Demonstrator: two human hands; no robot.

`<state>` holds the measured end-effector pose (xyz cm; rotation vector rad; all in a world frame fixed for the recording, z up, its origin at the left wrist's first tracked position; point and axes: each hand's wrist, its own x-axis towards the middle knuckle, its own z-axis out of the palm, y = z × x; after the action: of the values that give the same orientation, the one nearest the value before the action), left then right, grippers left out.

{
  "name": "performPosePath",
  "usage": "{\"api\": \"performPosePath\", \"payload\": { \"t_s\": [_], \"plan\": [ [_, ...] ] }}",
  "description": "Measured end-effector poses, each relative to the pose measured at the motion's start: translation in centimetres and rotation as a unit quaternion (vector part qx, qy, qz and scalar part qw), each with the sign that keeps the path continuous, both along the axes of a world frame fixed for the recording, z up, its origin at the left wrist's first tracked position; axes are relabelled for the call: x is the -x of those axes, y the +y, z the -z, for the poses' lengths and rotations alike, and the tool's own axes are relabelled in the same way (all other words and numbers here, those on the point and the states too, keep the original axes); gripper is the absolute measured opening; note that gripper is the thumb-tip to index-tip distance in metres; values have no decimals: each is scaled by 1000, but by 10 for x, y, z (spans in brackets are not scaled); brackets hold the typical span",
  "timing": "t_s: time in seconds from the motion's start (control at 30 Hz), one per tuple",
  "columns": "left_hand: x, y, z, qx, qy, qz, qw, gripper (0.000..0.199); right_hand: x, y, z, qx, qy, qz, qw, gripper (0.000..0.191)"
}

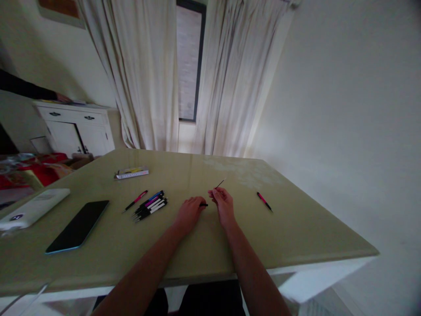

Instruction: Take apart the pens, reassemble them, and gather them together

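Note:
My left hand rests on the table with its fingers curled round a short black pen part, whose end sticks out to the right. Just beside it, my right hand pinches a thin dark rod that looks like a pen refill, pointing up and away. Left of my hands lies a bunch of several pens with black, white, purple and blue bodies. Next to them is a red and black pen. Another pink-red and black pen lies alone to the right.
A small white box with something yellow on it lies farther back on the table. At the left are a dark tablet and a white device. A person's dark sleeve reaches over a white cabinet.

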<state>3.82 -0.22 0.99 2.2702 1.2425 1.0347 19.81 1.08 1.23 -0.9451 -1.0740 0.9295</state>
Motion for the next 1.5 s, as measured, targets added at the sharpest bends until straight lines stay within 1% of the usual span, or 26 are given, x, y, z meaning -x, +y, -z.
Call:
{"api": "performPosePath", "payload": {
  "t_s": [0.03,0.1,0.17,0.23,0.47,0.6,0.67,0.77,0.87,0.97,1.13,1.27,1.4,1.5],
  "plan": [
    [3,1,0,30,-60,0,998,21,0,-1,-1,-2,-5,-7,1000,36],
    [8,2,1,80,-158,10,984,26,2,-2,-2,-5,-15,-29,999,36],
    [11,3,1,103,-204,18,973,30,4,-4,-3,-8,-31,-53,998,35],
    [12,2,0,105,-214,21,971,30,6,-4,-4,-12,-51,-67,996,34],
    [10,-3,-7,95,-212,16,972,27,9,-3,-5,-30,-82,-66,994,25],
    [11,-3,-7,79,-196,18,977,26,10,-2,-3,-30,-119,-49,991,24],
    [11,-2,-6,72,-191,18,979,25,10,-2,-2,-25,-132,-53,989,25],
    [10,-2,-5,71,-188,11,980,24,9,-3,-4,-27,-124,-74,989,28],
    [10,-1,-3,67,-181,12,981,24,10,-6,-7,-45,-133,-69,988,35],
    [10,-1,-2,65,-170,20,983,23,11,-8,-8,-57,-148,-63,985,30],
    [10,-1,-1,64,-166,8,984,20,12,-9,-9,-52,-115,-41,991,28],
    [10,-1,-2,52,-154,5,987,19,9,-9,-9,-46,-164,-37,985,27],
    [12,-1,-1,27,-126,-8,992,15,6,-8,-6,-41,-200,-19,979,28],
    [13,-1,-1,11,-115,-15,993,15,5,-8,-5,-41,-216,-30,975,29]
  ]
}}
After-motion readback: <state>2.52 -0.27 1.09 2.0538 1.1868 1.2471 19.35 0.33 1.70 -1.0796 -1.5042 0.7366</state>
